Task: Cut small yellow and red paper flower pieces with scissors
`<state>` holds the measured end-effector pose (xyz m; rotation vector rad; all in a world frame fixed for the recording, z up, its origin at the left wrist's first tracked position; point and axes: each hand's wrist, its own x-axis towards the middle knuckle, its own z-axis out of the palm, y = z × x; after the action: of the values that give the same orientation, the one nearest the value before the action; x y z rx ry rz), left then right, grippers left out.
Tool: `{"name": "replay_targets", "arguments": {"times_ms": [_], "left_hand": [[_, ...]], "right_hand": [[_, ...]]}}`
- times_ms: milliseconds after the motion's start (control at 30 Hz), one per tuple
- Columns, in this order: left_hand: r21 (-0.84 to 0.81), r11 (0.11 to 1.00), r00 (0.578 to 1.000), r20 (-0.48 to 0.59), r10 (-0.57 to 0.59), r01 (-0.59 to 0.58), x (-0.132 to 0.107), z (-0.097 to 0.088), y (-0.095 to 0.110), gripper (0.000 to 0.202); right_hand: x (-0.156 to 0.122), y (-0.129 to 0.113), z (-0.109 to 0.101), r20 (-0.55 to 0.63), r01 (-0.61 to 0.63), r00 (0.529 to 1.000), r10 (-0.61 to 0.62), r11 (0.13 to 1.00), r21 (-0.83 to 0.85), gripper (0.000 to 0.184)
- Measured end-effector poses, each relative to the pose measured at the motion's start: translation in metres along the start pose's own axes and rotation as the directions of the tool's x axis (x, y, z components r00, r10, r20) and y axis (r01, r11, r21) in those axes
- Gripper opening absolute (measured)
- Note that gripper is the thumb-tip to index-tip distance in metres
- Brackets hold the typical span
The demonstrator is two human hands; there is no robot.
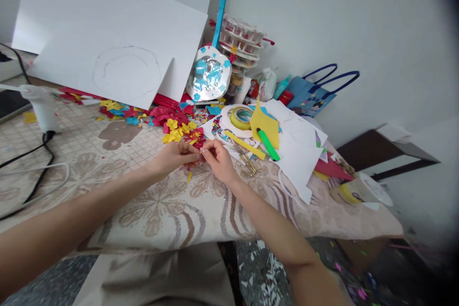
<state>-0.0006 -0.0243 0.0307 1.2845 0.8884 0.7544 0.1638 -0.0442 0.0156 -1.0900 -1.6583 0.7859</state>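
Observation:
My left hand [177,155] and my right hand [218,158] meet fingertip to fingertip over the patterned tablecloth [161,205]. Both are pinched closed on a small piece between them, too tiny to name. Just beyond my fingers lies a heap of yellow paper flowers [178,130] and red paper scraps [165,114]. A small yellow scrap [189,177] lies on the cloth below my hands. Gold-handled scissors [249,165] rest right of my right hand.
A white glue gun [41,105] with black cable stands at the left. A large white sheet [118,52] with a drawn circle leans at the back. Tape roll [241,118], green marker [268,144], yellow paper [267,126], white sheets [299,153] and a blue bag [310,95] crowd the right.

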Motion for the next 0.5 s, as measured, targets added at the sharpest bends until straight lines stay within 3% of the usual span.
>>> {"name": "replay_targets", "arguments": {"times_ms": [500], "left_hand": [[-0.043, 0.998, 0.999, 0.002, -0.038, 0.038, 0.0041, -0.001, -0.0048, 0.021]], "right_hand": [[-0.0017, 0.003, 0.0082, -0.062, -0.076, 0.995, 0.082, 0.993, 0.088, 0.013]]}}
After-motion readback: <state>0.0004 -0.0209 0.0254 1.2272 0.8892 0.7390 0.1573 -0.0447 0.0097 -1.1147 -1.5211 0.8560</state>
